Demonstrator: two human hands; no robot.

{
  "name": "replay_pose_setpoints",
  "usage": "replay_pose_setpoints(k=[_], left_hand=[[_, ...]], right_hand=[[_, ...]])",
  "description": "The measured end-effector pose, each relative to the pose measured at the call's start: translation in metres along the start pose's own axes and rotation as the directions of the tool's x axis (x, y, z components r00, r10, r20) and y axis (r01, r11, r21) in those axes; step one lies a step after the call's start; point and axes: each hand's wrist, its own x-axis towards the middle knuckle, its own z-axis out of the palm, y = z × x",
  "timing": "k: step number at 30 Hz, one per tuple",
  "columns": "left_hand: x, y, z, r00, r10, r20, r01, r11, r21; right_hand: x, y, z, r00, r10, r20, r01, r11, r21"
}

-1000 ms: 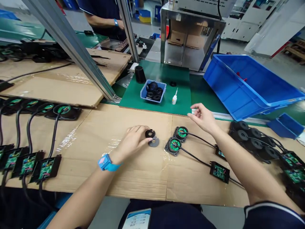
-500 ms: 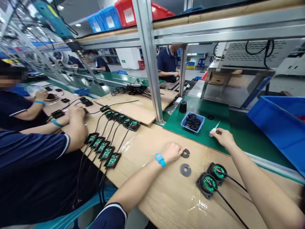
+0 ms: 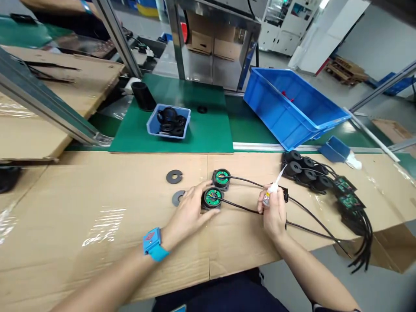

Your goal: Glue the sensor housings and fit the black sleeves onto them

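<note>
My left hand (image 3: 191, 206), with a blue strap at the wrist, has its thumb and index finger on either side of a round black housing (image 3: 212, 198) with a green circuit board inside. A second such housing (image 3: 221, 177) sits just behind it, and a black cable runs right from each. Two grey slotted discs, a far one (image 3: 174, 176) and a near one (image 3: 177, 198), lie to the left; fingers partly cover the near one. In my right hand (image 3: 274, 214) is a small white glue bottle (image 3: 270, 193), its thin nozzle pointing up and right, above the cables.
Several black housings (image 3: 307, 173) with cables and green boards (image 3: 349, 200) lie at the right. Behind, on a green mat (image 3: 208, 134), stand a small blue tray (image 3: 152, 127) of black rings and a black cup (image 3: 143, 96). A large blue bin (image 3: 286, 117) is beyond.
The view has turned to the right. My left hand has left the grey disc and come to the near housing. My right hand has brought the glue bottle from the green mat over the cables.
</note>
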Motion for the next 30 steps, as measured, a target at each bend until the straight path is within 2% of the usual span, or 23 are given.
replay_pose_setpoints(k=[2, 4, 9, 12, 16, 18, 20, 23, 26, 30], left_hand=[[0.000, -0.002, 0.006, 0.999, 0.012, -0.039, -0.012, 1.000, 0.000], [-0.003, -0.004, 0.009, 0.996, 0.061, -0.067, -0.062, 0.998, -0.011], [-0.014, -0.001, 0.009, 0.959, 0.269, -0.089, -0.267, 0.963, 0.038], [-0.018, 0.008, 0.003, 0.931, 0.353, -0.091, -0.336, 0.928, 0.158], [-0.009, 0.015, 0.003, 0.911, 0.412, -0.034, -0.380, 0.866, 0.325], [-0.003, 0.014, 0.006, 0.905, 0.426, -0.014, -0.390, 0.842, 0.373], [-0.002, 0.015, 0.010, 0.904, 0.426, -0.028, -0.385, 0.841, 0.380], [-0.011, 0.026, 0.009, 0.915, 0.390, -0.103, -0.346, 0.890, 0.297], [-0.024, 0.039, 0.000, 0.935, 0.310, -0.172, -0.292, 0.949, 0.118], [-0.029, 0.033, -0.005, 0.938, 0.244, -0.247, -0.269, 0.960, -0.076]], right_hand=[[0.002, 0.012, -0.001, 0.999, -0.033, -0.008, 0.033, 0.999, 0.000], [0.015, 0.021, 0.001, 0.998, -0.063, -0.015, 0.062, 0.998, -0.017], [0.046, 0.025, 0.008, 0.997, -0.077, -0.031, 0.076, 0.996, -0.054], [0.039, 0.016, 0.011, 0.997, -0.066, -0.025, 0.066, 0.998, -0.011], [0.025, 0.015, 0.008, 0.996, -0.066, 0.062, 0.063, 0.996, 0.061], [0.025, 0.016, 0.007, 0.996, -0.018, 0.082, 0.015, 0.999, 0.035], [0.027, 0.010, 0.009, 0.994, 0.071, 0.081, -0.077, 0.994, 0.082], [0.031, -0.016, 0.018, 0.981, 0.181, 0.066, -0.193, 0.942, 0.276], [0.038, -0.038, 0.030, 0.976, 0.194, 0.102, -0.218, 0.886, 0.409], [0.048, -0.033, 0.033, 0.983, 0.098, 0.155, -0.150, 0.916, 0.372]])
